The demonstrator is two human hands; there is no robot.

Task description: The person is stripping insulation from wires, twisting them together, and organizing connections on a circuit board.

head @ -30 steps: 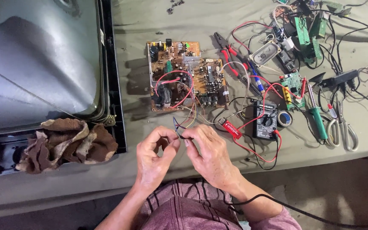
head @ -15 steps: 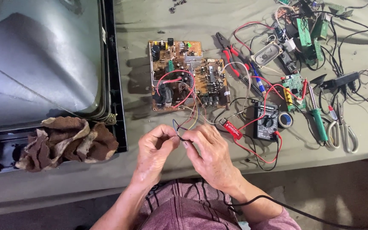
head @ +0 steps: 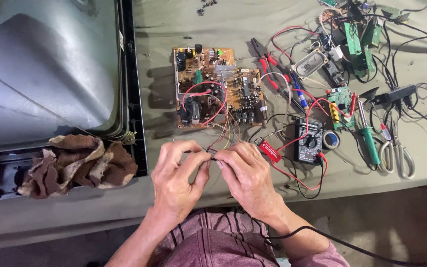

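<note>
The left hand (head: pixel 176 173) and right hand (head: pixel 247 177) meet fingertip to fingertip just off the near edge of the brown printed circuit board (head: pixel 218 86), each grip pinching the thin coloured wires (head: pixel 223 140) that trail from that board across the olive cloth-covered surface (head: pixel 184 29). A tug too firm could, I judge, tear a wire off its solder joint or drag the board toward the black multimeter (head: pixel 308 141) — its red probe leads (head: pixel 300 180) lie close enough to snag.
</note>
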